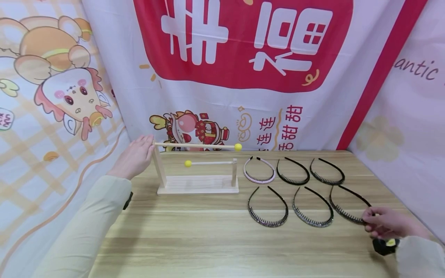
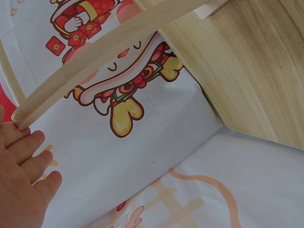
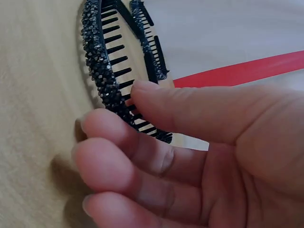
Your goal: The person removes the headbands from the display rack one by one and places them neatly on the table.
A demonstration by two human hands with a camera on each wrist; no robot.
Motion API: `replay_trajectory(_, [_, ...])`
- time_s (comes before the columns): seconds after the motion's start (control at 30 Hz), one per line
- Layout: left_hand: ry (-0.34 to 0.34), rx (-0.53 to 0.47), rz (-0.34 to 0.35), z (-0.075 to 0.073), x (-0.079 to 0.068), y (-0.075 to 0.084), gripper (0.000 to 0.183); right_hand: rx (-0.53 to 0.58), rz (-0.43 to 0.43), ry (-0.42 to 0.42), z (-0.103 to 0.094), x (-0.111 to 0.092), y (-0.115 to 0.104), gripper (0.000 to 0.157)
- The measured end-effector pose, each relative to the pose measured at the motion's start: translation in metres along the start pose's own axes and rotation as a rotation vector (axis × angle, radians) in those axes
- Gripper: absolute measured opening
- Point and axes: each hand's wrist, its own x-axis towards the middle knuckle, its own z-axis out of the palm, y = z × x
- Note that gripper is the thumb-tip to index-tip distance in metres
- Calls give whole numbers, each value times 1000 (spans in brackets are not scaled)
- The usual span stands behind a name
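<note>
At the front right, my right hand [image 1: 391, 223] pinches a black toothed headband [image 1: 345, 215] between thumb and index finger. Close up in the right wrist view, dark sparkling beads cover the headband's band [image 3: 99, 66], with comb teeth along its inside. My left hand [image 1: 137, 156] touches the top of the tall post of a wooden rack [image 1: 198, 188], its fingers extended. The post [image 2: 90, 64] also shows in the left wrist view, against the fingertips. Two rods reach sideways from the rack's posts, one tipped by an upper yellow ball [image 1: 238, 147], the other by a lower yellow ball [image 1: 188, 163].
Several more headbands lie in two rows: a pink one [image 1: 260, 181], black ones [image 1: 294, 182] [image 1: 328, 182] behind, and glittery ones [image 1: 267, 223] [image 1: 313, 222] in front. Printed cloth [image 1: 215, 104] hangs at the back and sides of the wooden table [image 1: 201, 239].
</note>
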Motion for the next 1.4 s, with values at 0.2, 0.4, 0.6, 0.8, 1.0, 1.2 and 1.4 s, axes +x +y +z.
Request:
replay_trajectory(0.2, [-3, -1, 0, 0, 2, 1, 47, -18, 9, 41, 2, -3, 2, 11])
replay_trajectory(0.4, [-17, -16, -4, 0, 3, 0, 49, 30, 23, 56, 3, -5, 0, 12])
replay_trajectory(0.6, [-54, -49, -6, -2, 3, 0, 50, -162, -1, 183, 5, -3, -20, 25])
replay_trajectory(0.8, [-110, -122, -15, -16, 10, 1, 50, -379, -5, 305, 11, 11, -58, 45])
replay_trajectory(1.0, [-134, -104, 13, -29, 22, 0, 49, -509, -59, 340, 27, 37, -119, 46])
replay_trajectory(1.2, [-114, -62, 73, -38, 42, 7, 46, -711, -157, 403, 51, 67, -184, 43])
replay_trajectory(1.4, [-139, -9, 29, -51, 62, 30, 49, -799, -131, 516, 78, 101, -239, 54])
